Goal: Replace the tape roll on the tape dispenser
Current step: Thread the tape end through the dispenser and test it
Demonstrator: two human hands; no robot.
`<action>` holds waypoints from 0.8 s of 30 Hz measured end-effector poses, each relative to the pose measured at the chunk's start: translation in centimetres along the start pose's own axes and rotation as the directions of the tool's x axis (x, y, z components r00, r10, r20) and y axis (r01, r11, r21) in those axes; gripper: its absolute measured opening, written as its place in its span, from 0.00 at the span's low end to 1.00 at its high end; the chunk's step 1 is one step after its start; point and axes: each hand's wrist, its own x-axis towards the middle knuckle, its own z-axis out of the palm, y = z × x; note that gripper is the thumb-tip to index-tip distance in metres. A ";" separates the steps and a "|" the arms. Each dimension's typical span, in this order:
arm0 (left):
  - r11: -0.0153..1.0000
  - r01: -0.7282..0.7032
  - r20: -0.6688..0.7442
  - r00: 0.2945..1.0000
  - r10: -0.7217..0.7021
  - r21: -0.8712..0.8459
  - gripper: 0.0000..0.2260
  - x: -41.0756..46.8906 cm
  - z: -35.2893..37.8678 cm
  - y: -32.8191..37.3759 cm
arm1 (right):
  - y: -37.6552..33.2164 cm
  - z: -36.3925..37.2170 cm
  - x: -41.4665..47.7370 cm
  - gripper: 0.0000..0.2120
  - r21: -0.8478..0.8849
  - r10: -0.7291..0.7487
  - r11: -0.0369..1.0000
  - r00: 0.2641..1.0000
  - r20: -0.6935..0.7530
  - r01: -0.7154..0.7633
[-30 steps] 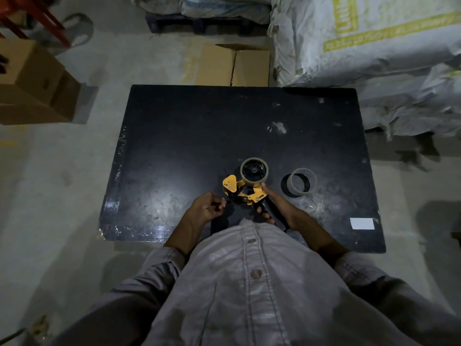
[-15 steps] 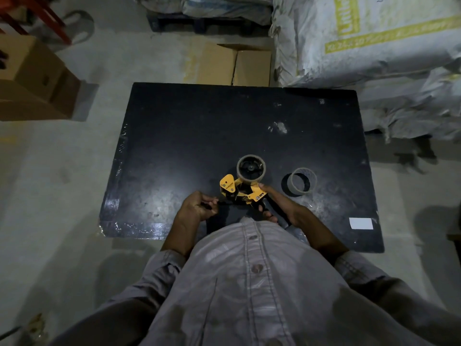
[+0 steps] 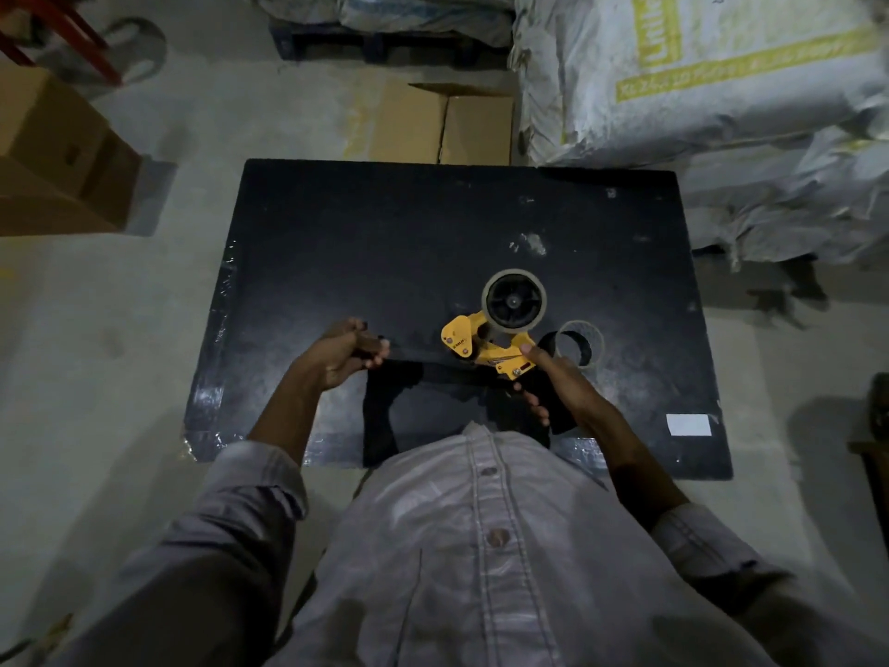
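A yellow tape dispenser [image 3: 469, 340] is held over the black table [image 3: 385, 233], with a tape roll [image 3: 514, 300] sitting on its black hub. My right hand [image 3: 548, 382] grips the dispenser's handle, thumb against the yellow body. Off to the left of the dispenser, my left hand [image 3: 339, 356] pinches a short brown end of tape [image 3: 371, 346] between curled fingers. An empty cardboard tape core [image 3: 592, 343] lies flat on the table just right of the dispenser.
A white label [image 3: 689, 424] is stuck near the table's front right corner. Cardboard boxes stand behind the table [image 3: 447, 125] and on the floor at left [image 3: 48, 151]. Large white sacks [image 3: 697, 79] are piled at the back right.
My left hand has moved left, away from the dispenser, with the brown tape end in its fingers. The right hand still holds the dispenser's handle.
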 end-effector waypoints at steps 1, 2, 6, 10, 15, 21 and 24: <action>0.997 -0.051 0.048 0.998 0.048 0.059 0.20 -0.1 -0.3 0.8 | 0.2 0.1 -0.4 0.48 -0.009 -0.032 0.999 0.999 0.005 0.032; 0.990 -0.086 0.078 0.994 0.078 0.111 0.22 0.1 -0.7 1.5 | 0.3 0.4 -0.8 0.53 -0.007 -0.056 0.998 0.998 0.021 0.056; 0.944 -0.191 0.106 0.980 0.168 0.268 0.24 1.5 -1.7 4.4 | -0.5 1.8 -2.8 0.57 0.062 -0.121 0.991 0.992 0.039 0.118; 0.892 -0.287 0.159 0.956 0.246 0.349 0.25 2.5 -2.0 7.2 | -1.4 3.3 -4.6 0.48 0.111 -0.166 0.980 0.986 0.007 0.164; 0.814 -0.351 0.297 0.927 0.230 0.463 0.22 3.1 -2.0 10.2 | 0.6 6.4 -5.9 0.45 0.224 -0.122 0.968 0.992 0.015 0.116; 0.742 -0.384 0.396 0.902 0.174 0.550 0.24 3.2 -1.8 10.7 | 2.2 10.5 -7.3 0.40 0.338 -0.029 0.941 0.993 0.118 -0.013; 0.731 -0.374 0.429 0.895 0.124 0.571 0.25 3.4 -2.5 10.5 | 3.3 12.1 -7.6 0.38 0.319 -0.027 0.948 0.994 0.106 -0.009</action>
